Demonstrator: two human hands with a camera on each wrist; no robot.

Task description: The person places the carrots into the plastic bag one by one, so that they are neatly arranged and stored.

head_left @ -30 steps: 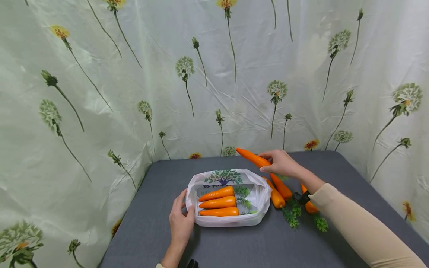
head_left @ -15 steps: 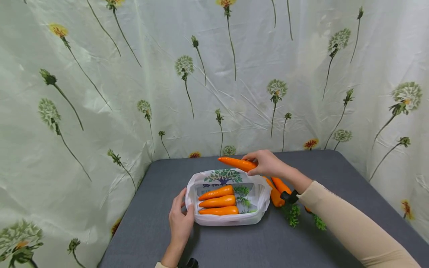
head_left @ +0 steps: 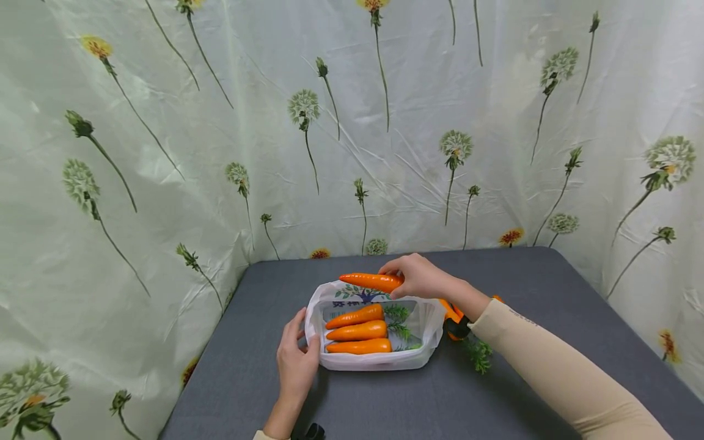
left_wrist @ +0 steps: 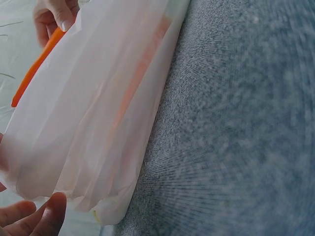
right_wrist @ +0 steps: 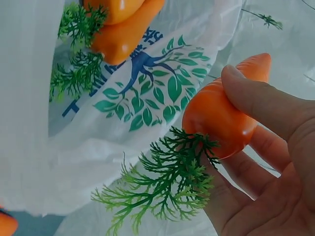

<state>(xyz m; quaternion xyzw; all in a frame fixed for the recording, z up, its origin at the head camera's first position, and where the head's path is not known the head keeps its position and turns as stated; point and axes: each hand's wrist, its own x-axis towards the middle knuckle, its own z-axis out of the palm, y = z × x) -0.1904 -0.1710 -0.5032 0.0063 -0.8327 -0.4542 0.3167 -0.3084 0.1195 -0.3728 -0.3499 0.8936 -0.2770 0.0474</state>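
In the head view my left hand (head_left: 297, 360) holds the left end of an open white plastic bag (head_left: 374, 363). Its fingertips (left_wrist: 53, 211) meet the bag's edge in the left wrist view. Inside the bag lie three orange carrots (head_left: 357, 330) side by side, green tops to the right. My right hand (head_left: 420, 278) pinches another carrot (head_left: 367, 281) above the bag's back rim, its tip pointing left. Thumb and fingers grip this carrot's thick end in the right wrist view, with its leafy green top (right_wrist: 167, 182) hanging free.
More carrots (head_left: 452, 310) lie on the dark grey table (head_left: 407, 406) right of the bag, partly hidden by my right wrist. Some green leaves (head_left: 480, 355) show below the wrist. A curtain (head_left: 352, 146) with dandelion prints hangs behind the table.
My right hand has carried its carrot left and down, from right of the bag to above its back rim. The carrot now lies more level. The left hand and bag stay in place.
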